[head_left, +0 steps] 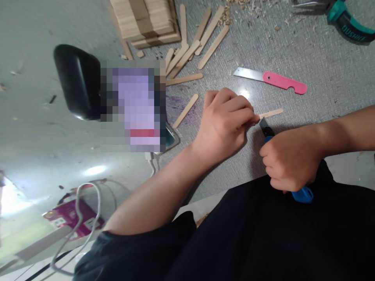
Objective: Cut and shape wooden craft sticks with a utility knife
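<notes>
Between the fingertips of my left hand (227,115) is a wooden craft stick (274,113), its free end pointing right over the grey tabletop (216,171). My right hand (293,158) is closed round a blue utility knife (303,195). The knife's short blade (263,123) points up and left, close to the stick beside my left fingertips; whether it touches the wood I cannot tell. Part of the stick is hidden under my left fingers. Above both hands lies a pink folding knife (285,82) with its blade out.
Several loose craft sticks (213,47) and a banded bundle of sticks (146,19) lie at the top. Teal-handled pliers (348,25) are at the top right. On the left are a black rounded object (76,82), a partly blurred phone (171,138) and a white cable (98,203).
</notes>
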Motion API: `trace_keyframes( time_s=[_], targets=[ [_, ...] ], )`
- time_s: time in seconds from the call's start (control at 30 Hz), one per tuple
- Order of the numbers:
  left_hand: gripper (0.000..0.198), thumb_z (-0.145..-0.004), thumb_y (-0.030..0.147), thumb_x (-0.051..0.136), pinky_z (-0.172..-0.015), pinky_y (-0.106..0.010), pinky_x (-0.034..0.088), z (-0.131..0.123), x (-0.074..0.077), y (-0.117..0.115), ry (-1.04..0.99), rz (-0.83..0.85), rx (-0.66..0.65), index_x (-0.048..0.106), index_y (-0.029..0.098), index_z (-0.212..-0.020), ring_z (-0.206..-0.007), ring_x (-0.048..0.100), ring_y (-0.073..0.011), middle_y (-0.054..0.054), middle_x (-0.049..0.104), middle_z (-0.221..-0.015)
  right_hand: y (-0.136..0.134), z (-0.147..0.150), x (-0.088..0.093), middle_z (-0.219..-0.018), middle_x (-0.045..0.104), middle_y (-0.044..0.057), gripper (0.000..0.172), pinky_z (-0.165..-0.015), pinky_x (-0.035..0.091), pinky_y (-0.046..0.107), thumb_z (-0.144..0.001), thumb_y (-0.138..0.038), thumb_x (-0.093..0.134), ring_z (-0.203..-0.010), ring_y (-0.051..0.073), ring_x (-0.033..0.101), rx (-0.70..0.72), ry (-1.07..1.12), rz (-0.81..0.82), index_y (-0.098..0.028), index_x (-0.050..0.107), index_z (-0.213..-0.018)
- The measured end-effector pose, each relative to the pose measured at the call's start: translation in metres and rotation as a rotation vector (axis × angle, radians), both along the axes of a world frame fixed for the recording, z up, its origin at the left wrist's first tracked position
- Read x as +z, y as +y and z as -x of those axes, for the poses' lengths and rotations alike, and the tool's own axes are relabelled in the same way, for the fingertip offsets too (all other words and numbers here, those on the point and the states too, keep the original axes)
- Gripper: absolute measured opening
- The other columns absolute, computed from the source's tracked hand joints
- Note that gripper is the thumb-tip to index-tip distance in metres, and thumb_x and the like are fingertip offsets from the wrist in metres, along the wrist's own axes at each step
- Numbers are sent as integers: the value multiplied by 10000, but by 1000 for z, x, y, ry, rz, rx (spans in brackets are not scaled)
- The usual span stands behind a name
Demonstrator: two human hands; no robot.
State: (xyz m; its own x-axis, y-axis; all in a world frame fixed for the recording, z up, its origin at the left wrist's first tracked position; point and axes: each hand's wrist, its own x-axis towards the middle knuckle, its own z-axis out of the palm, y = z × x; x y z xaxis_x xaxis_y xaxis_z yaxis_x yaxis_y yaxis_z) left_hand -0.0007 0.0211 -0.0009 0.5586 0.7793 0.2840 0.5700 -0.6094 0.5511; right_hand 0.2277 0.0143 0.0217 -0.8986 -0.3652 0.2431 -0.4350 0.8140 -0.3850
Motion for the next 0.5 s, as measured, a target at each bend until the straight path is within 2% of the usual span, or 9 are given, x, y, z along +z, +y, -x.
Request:
trace_keyframes(
  time_s=[0.1, 0.2, 0.33, 0.4, 0.5],
  targets=[
    [295, -1184, 286, 686, -962, -584, 465, 2, 0, 4, 17, 24, -34, 746, 294, -895, -1052, 730, -287, 7, 855, -977, 1, 1, 0, -621, 590, -35, 263, -591, 360, 402, -1024, -235, 699, -538, 197, 498, -102, 151, 39, -266, 625, -773],
    [216, -1154, 219, 714, -945, -566, 456, 5, -9, 8, -48, -33, -54, 768, 313, -968, -1037, 712, -257, 28, 846, -980, 0, 2, -3, -662, 553, -44, 388, -613, 394, 375, -1120, -241, 669, -584, 176, 507, -186, 343, 99, -269, 572, -746],
    [184, -1078, 153, 763, -896, -548, 432, 8, -18, 12, -160, -131, -115, 783, 329, -1025, -983, 676, -230, 42, 835, -956, -3, 4, -4, -723, 539, -41, 434, -624, 401, 369, -1089, -132, 674, -633, 164, 512, -195, 455, 189, -268, 517, -709],
    [150, -1105, 205, 759, -912, -558, 448, 9, -16, 12, -120, -87, -112, 791, 324, -1020, -1005, 688, -246, 26, 841, -972, -3, 4, -5, -732, 524, -40, 451, -626, 403, 368, -1062, -90, 672, -638, 164, 493, -195, 470, 196, -268, 496, -687],
    [214, -1169, 238, 692, -937, -574, 466, 8, -10, 9, -64, -9, -69, 804, 323, -1007, -1052, 715, -267, 7, 838, -964, -2, 4, -5, -735, 502, -40, 462, -639, 425, 368, -1061, -105, 682, -640, 164, 474, -183, 501, 223, -271, 486, -678]
  ],
)
